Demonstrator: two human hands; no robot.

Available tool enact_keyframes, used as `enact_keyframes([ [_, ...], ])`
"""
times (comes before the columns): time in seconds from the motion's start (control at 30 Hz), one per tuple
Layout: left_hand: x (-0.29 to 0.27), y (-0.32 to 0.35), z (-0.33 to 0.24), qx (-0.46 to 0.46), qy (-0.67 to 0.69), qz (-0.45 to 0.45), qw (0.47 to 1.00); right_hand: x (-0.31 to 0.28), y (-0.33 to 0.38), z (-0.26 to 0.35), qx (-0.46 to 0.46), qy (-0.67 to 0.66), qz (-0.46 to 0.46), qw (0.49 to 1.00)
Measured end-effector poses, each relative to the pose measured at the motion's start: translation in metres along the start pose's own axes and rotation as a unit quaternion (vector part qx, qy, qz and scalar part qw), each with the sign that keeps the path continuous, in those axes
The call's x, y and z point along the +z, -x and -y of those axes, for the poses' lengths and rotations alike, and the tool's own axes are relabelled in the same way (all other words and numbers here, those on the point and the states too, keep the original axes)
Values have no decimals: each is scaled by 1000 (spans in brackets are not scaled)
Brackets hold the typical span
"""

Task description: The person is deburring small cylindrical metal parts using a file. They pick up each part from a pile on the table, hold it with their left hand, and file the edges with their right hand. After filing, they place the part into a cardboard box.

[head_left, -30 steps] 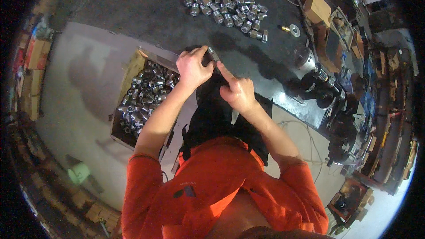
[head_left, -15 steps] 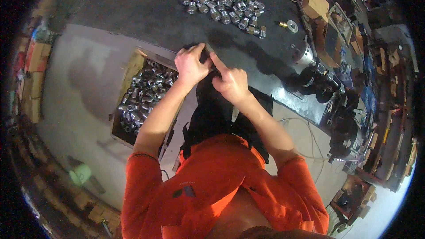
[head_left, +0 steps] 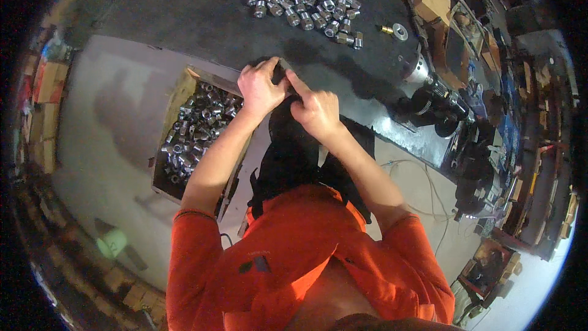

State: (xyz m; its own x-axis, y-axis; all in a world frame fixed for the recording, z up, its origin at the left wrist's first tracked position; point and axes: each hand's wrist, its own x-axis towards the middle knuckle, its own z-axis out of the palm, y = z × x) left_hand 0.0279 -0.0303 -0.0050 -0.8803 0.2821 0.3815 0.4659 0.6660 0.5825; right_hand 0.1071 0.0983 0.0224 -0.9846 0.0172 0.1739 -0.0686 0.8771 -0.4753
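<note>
My left hand (head_left: pixel 261 90) and my right hand (head_left: pixel 317 112) meet at the near edge of the dark workbench (head_left: pixel 184 18). The left fingers are bent and closed; whatever lies in them is too dark and small to make out. My right index finger stretches to the left fingertips, while its other fingers are curled in; any part held there is hidden. Beyond the hands, a loose pile of shiny hex metal fittings (head_left: pixel 306 19) lies on the bench. Beside my left forearm, a wooden crate (head_left: pixel 177 95) holds many more metal fittings (head_left: pixel 199 129).
A chuck-like metal tool (head_left: pixel 418 70) lies on the bench to the right, near a brass piece (head_left: pixel 387 29) and a metal ring (head_left: pixel 400 32). Cardboard boxes (head_left: pixel 432 1) stand at the far right. A cable (head_left: pixel 433 193) hangs over the floor at right.
The hands stay together in nearly the same pose. The bench and its pile of fittings sit slightly higher and further left in the view.
</note>
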Motion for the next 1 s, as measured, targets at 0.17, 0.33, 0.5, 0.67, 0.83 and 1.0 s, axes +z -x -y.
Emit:
enact_keyframes([
  [0.17,-1,0,2,14,-5,-21,1000,-1,14,-6,-22,-31,-26,999],
  [0.33,-1,1,1,7,5,-9,1000,3,-4,0,-2,-15,-4,1000],
  [0.5,-1,1,-1,6,-9,-14,1000,-4,12,-2,-18,-5,4,1000],
  [0.67,5,1,3,38,13,-42,998,3,1,-1,-6,22,12,1000],
  [0.83,-1,1,-5,-11,1,-3,1000,-15,41,-12,-30,-138,-45,989],
  [1.0,-5,1,-6,2,-2,-18,1000,-36,40,1,68,-167,35,983],
])
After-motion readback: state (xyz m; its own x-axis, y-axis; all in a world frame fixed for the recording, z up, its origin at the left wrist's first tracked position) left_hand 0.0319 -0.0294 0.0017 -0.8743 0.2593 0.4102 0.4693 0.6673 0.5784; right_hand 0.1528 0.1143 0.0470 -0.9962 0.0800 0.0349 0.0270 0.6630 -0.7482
